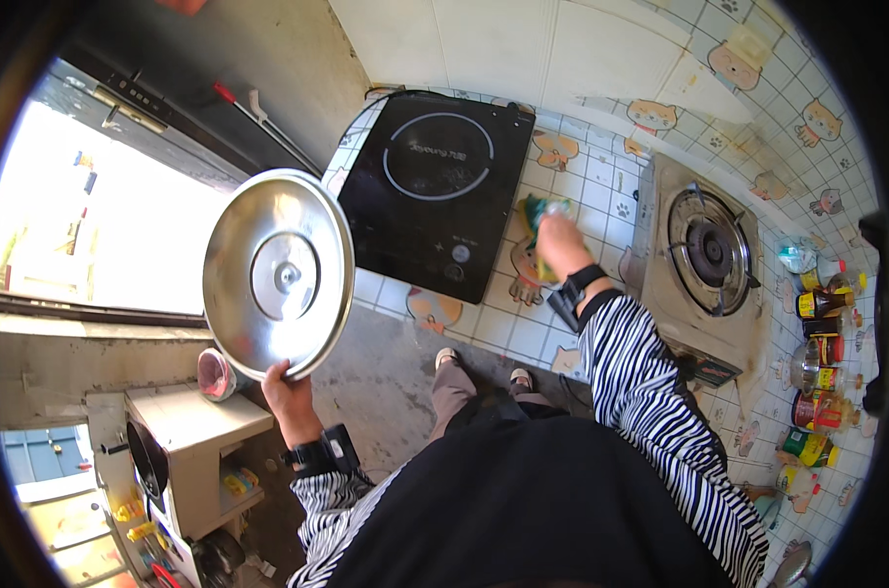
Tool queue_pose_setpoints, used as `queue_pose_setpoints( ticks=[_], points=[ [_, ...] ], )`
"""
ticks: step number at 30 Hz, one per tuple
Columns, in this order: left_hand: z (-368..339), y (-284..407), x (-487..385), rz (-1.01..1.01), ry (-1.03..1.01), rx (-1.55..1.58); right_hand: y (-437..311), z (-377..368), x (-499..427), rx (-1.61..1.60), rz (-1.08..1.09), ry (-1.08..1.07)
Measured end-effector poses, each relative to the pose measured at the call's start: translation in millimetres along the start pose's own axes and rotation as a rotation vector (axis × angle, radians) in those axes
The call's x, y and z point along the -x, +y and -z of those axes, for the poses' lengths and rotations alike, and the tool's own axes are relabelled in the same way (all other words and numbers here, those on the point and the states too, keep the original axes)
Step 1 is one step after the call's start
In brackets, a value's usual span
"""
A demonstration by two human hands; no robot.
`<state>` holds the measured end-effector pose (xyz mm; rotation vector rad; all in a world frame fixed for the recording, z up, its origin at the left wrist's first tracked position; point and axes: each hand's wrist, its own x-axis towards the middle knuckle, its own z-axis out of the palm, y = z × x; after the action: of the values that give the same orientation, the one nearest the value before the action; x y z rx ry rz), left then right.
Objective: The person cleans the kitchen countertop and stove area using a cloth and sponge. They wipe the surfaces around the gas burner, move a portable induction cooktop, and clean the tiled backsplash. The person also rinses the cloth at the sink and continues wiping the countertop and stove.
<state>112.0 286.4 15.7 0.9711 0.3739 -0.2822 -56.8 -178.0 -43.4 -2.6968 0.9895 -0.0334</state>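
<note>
My left hand (291, 408) grips the rim of a round stainless steel pot lid (228, 294). The lid is tilted up beside the counter, its shiny concave face and central fixing towards me. Over the tiled-pattern counter top, my right hand (562, 246) is closed on a crumpled green and yellow item (536, 213), possibly a plastic packet; blur and the fingers hide part of it. This hand is between a black induction cooker (430, 220) on the left and a gas stove (650, 275) on the right.
Bottles and jars (819, 367) line the counter at the right. On the left, a pinkish bowl-like container (215, 376) sits on a white cabinet (194, 415). Below lies the concrete floor (375, 367). Poles (268, 125) lean behind the cooker near a bright window (99, 213).
</note>
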Motion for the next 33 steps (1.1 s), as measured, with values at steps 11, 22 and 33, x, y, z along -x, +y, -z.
queue_pose_setpoints(
  ticks=[11, 22, 33],
  points=[
    [46.1, 47.1, -59.9, 0.073, 0.063, 0.006, 55.2, 16.6, -175.9, 0.11, -0.219, 0.146],
    [28.7, 47.7, -135.4, 0.108, -0.023, 0.07, -46.1, -2.0, 58.7, 0.185, 0.231, 0.084],
    [-5.8, 43.6, -157.2, 0.142, -0.127, 0.014, 3.5, 48.7, 102.8, -1.982, -0.583, 0.099]
  ],
)
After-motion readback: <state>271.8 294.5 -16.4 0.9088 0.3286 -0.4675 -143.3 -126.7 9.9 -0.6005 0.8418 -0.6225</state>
